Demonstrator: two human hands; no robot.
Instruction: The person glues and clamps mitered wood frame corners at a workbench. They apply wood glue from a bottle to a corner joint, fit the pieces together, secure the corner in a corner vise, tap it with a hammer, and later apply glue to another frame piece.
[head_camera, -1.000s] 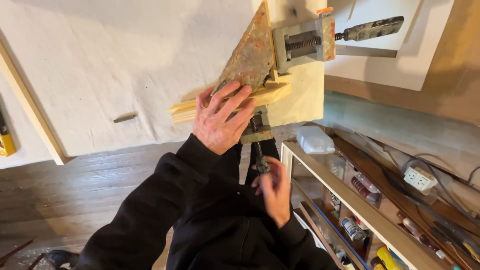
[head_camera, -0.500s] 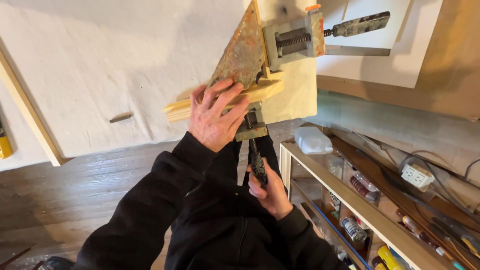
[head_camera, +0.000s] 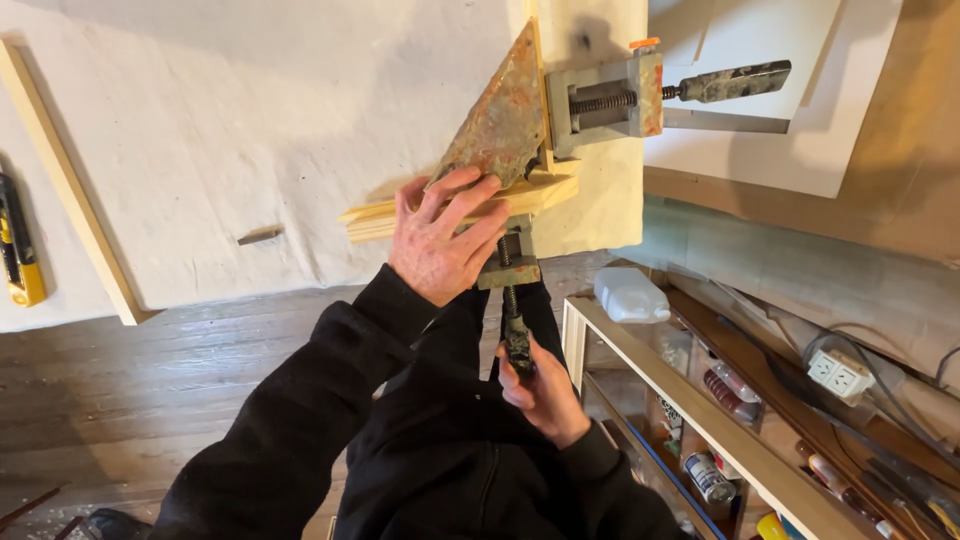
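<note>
Left hand (head_camera: 440, 245): we press it flat, fingers (head_camera: 462, 192) spread, arm stretched forward.
Right hand (head_camera: 540, 388): we curl it closed, held near our body.

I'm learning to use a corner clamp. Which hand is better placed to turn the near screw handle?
The right hand: it already grips the near screw handle below the table edge. The left hand lies flat on the wooden strips beside the corner clamp, pressing them down.

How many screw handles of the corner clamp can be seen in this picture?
2. One screw handle sticks out at the upper right, untouched. The other handle points toward the person, gripped by the right hand. The left hand presses the wooden strips.
</note>
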